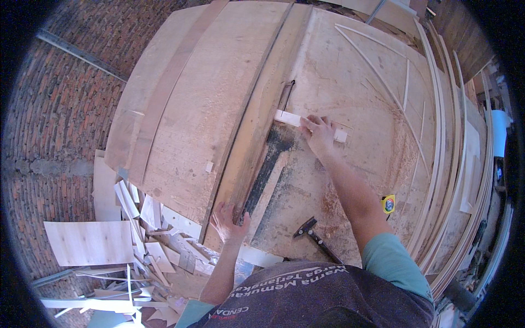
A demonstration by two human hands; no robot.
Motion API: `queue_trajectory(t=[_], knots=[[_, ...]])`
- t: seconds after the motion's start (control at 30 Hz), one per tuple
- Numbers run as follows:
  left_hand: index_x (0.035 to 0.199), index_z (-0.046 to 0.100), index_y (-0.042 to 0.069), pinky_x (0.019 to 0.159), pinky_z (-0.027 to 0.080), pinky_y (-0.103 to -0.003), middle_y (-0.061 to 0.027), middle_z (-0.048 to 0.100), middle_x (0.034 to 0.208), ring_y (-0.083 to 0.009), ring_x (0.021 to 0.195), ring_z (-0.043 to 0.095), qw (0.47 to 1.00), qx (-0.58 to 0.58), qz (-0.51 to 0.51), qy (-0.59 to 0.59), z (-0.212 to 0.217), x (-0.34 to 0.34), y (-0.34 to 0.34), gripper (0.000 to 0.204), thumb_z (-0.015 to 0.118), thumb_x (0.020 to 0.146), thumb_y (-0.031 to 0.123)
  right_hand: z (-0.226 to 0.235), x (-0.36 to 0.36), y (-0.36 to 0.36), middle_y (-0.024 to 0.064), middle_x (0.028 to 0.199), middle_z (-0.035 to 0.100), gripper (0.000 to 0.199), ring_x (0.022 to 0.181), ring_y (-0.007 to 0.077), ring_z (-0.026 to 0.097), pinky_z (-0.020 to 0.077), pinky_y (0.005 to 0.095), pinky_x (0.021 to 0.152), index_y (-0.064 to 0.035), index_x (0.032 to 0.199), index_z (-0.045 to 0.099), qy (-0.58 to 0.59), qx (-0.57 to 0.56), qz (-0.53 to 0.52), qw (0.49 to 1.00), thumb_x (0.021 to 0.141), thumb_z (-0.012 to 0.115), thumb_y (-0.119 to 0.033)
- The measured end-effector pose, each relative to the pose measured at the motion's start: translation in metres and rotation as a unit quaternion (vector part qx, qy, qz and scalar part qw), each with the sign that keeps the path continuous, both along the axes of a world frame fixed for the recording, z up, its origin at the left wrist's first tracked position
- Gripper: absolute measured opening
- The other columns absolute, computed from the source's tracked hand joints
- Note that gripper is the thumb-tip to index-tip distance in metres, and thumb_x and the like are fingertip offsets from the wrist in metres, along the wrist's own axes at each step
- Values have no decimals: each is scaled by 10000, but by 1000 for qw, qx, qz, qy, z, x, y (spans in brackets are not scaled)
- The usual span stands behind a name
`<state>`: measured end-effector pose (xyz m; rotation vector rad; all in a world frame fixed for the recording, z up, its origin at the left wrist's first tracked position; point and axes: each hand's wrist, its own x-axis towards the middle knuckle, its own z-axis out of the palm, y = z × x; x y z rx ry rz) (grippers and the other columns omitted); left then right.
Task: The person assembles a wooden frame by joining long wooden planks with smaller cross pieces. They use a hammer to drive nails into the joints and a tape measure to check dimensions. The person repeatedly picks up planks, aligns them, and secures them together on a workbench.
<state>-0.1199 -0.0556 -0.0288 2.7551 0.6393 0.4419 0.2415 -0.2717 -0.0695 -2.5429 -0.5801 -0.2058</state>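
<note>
While the left hand (228, 218) grips one plank (257, 136), right-hand fingers (314, 128) press one wood strip (288, 118)

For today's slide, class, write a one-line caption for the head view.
Right hand presses a small wood block on a sawdust-covered bench; left hand grips a long plank.

No packages, labels, signs or screens in view.
</note>
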Motion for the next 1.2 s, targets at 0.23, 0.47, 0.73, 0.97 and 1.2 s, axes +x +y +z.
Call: queue_trajectory(t=[0.23,0.47,0.73,0.97,1.2], knots=[[1171,685,67,1063,335,-579,-200,530,1361,-370,1272,511,999,-24,10,-33,-2,-7,2,550,835,716,335,17,-50,-5,46,1199,702,284,1154,288,600,400,521,995,-241,1185,746,15,-11,39,999,956,673,-393],[1185,690,96,1056,328,-564,-192,527,1377,-350,1268,508,998,12,-17,-62,2,5,0,517,821,733,309,31,-66,-18,89,1073,712,278,971,307,687,564,468,794,-183,1159,703,67,-102,33,992,1037,553,-382],[1130,709,159,1005,331,-530,-101,557,1232,-293,1204,524,990,42,-56,-120,29,114,-8,342,796,811,250,16,-55,-12,86,1073,684,240,1040,317,664,550,495,804,-162,1079,691,35,-47,27,998,1008,598,-372],[982,737,189,924,330,-503,-47,529,1029,-256,1033,534,987,48,-135,-68,22,198,3,149,756,838,223,30,-85,-42,81,1226,655,379,1142,307,590,400,559,982,-169,1266,672,-6,-61,49,997,940,693,-360],[1004,751,180,872,326,-489,-33,541,937,-232,975,541,973,79,-211,-37,10,253,8,171,735,836,205,12,-59,-45,23,1223,679,332,1125,274,608,412,506,969,-255,1241,702,-43,-39,20,998,918,723,-330]])
